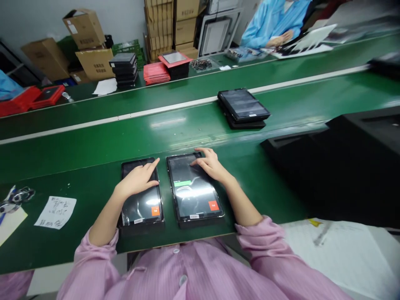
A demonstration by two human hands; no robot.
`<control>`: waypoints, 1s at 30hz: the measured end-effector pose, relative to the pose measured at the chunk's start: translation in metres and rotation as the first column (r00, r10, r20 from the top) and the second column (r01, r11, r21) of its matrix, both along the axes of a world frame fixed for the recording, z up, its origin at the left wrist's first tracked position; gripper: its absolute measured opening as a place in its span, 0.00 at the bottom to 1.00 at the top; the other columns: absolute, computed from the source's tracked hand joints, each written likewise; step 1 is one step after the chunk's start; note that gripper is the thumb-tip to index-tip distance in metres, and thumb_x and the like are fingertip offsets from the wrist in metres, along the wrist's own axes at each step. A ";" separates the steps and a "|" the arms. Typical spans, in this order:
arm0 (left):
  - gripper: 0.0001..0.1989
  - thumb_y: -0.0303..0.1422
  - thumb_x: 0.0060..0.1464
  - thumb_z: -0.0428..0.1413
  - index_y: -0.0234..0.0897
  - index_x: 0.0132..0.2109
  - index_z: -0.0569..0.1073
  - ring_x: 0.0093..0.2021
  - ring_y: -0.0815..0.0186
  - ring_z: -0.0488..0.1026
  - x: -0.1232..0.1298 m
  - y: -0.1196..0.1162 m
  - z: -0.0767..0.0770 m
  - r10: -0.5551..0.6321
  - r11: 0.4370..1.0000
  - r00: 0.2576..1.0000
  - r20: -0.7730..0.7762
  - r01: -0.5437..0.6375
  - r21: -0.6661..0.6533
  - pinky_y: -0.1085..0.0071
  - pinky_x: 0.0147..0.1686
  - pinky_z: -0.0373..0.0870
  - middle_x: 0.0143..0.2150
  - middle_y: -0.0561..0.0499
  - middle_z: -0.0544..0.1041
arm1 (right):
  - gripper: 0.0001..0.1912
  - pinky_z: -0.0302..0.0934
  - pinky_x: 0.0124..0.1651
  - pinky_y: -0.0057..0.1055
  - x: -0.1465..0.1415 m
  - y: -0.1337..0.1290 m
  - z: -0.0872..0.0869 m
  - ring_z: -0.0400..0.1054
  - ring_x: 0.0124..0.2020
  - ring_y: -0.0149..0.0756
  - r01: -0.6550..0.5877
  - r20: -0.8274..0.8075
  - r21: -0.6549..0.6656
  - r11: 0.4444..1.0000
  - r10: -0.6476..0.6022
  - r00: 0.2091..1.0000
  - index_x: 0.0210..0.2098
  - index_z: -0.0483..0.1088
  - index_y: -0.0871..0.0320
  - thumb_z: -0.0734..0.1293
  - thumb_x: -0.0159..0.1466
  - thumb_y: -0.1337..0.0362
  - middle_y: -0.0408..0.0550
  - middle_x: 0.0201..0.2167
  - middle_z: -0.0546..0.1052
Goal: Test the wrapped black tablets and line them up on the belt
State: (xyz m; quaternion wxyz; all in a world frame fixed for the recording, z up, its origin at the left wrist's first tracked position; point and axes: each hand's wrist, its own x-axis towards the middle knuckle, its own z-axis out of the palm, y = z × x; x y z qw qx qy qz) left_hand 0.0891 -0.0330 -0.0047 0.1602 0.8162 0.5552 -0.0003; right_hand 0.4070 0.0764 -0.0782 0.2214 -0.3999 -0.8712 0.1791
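Lying side by side on the near green worktop, the left tablet and the right tablet are separated by a narrow gap, and both are turned with their screens up. The left tablet is partly covered by the left hand, whose fingers are spread loosely with nothing gripped; its index finger is stretched past the tablet's right edge, and whether the glass is pressed cannot be told. The upper right part of the right tablet is overlapped by the right hand, with one finger bent down toward the screen and another extended along the top edge; nothing is grasped there either. An orange-red square is shown low on each screen, and a green bar is also displayed on the right one. Farther out, a stack of dark tablets is set on the green belt, just below a pale strip. At the far left, a handwritten note is laid on the worktop, while the right side is occupied by a large black box. Across the belt, red sleeves are piled, and a co-worker in blue is seated.
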 end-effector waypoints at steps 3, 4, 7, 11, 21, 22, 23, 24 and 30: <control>0.34 0.45 0.67 0.48 0.44 0.74 0.46 0.52 0.54 0.77 -0.002 -0.004 0.005 -0.014 0.999 0.997 0.073 0.016 -0.028 0.56 0.56 0.67 0.61 0.39 0.69 | 0.30 0.47 0.64 0.56 0.003 -0.003 0.002 0.56 0.61 0.51 -0.004 -0.036 0.043 0.999 0.006 0.999 0.39 0.81 0.50 0.50 0.73 0.49 0.53 0.59 0.68; 0.32 0.44 0.67 0.47 0.44 0.73 0.49 0.55 0.53 0.75 -0.003 -0.002 0.004 -0.012 1.000 0.998 0.067 0.012 0.004 0.54 0.59 0.64 0.62 0.38 0.68 | 0.29 0.48 0.64 0.56 0.002 -0.002 0.001 0.56 0.61 0.51 0.014 -0.044 0.056 0.998 -0.011 0.999 0.44 0.80 0.50 0.50 0.73 0.50 0.54 0.59 0.68; 0.31 0.43 0.66 0.49 0.39 0.71 0.54 0.69 0.45 0.59 -0.004 0.010 -0.007 0.021 0.989 1.000 -0.013 -0.019 0.149 0.40 0.67 0.48 0.70 0.32 0.57 | 0.26 0.49 0.63 0.57 -0.003 0.002 -0.008 0.55 0.61 0.52 0.081 -0.034 0.058 0.995 -0.079 0.996 0.57 0.74 0.48 0.51 0.73 0.50 0.56 0.61 0.65; 0.34 0.44 0.65 0.49 0.38 0.72 0.50 0.71 0.48 0.56 -0.004 0.012 -0.011 -0.026 0.998 0.999 0.029 0.024 0.064 0.47 0.67 0.53 0.73 0.35 0.55 | 0.25 0.47 0.63 0.59 -0.005 0.004 -0.011 0.54 0.61 0.53 0.095 0.004 0.029 0.995 -0.095 0.995 0.53 0.77 0.46 0.52 0.73 0.50 0.54 0.62 0.65; 0.22 0.44 0.67 0.44 0.39 0.52 0.78 0.45 0.55 0.77 -0.033 0.007 0.018 0.122 0.992 0.992 -0.024 -0.121 0.043 0.59 0.49 0.71 0.50 0.43 0.76 | 0.32 0.55 0.61 0.49 0.007 0.007 -0.005 0.65 0.56 0.47 0.118 -0.213 0.058 0.991 -0.103 0.972 0.41 0.80 0.52 0.47 0.73 0.51 0.53 0.53 0.74; 0.23 0.43 0.66 0.44 0.39 0.53 0.79 0.45 0.54 0.76 -0.037 0.010 0.014 0.148 0.987 0.988 -0.047 -0.145 0.070 0.58 0.49 0.71 0.50 0.43 0.76 | 0.31 0.54 0.61 0.49 0.008 0.008 -0.006 0.65 0.55 0.47 0.141 -0.204 0.060 0.988 -0.126 0.971 0.41 0.80 0.53 0.47 0.73 0.52 0.53 0.52 0.74; 0.23 0.43 0.66 0.44 0.40 0.53 0.78 0.46 0.54 0.76 -0.041 0.013 0.009 0.162 0.984 0.985 -0.056 -0.158 0.081 0.58 0.49 0.71 0.50 0.43 0.75 | 0.31 0.54 0.62 0.50 0.008 0.008 -0.007 0.65 0.55 0.47 0.157 -0.194 0.063 0.986 -0.142 0.971 0.41 0.80 0.53 0.48 0.73 0.53 0.53 0.52 0.74; 0.23 0.43 0.66 0.44 0.41 0.54 0.78 0.46 0.55 0.75 -0.044 0.015 0.005 0.165 0.983 0.985 -0.056 -0.160 0.085 0.58 0.50 0.70 0.50 0.44 0.74 | 0.30 0.53 0.62 0.50 0.008 0.009 -0.008 0.65 0.55 0.47 0.167 -0.184 0.067 0.984 -0.153 0.971 0.40 0.81 0.53 0.48 0.73 0.54 0.53 0.52 0.74; 0.20 0.41 0.67 0.44 0.43 0.54 0.78 0.42 0.57 0.74 -0.041 0.015 -0.001 0.162 0.984 0.981 -0.103 -0.153 0.094 0.56 0.49 0.69 0.46 0.45 0.71 | 0.27 0.51 0.62 0.50 0.006 0.007 -0.007 0.63 0.56 0.48 0.185 -0.108 0.091 0.978 -0.175 0.979 0.38 0.82 0.51 0.51 0.73 0.57 0.52 0.54 0.73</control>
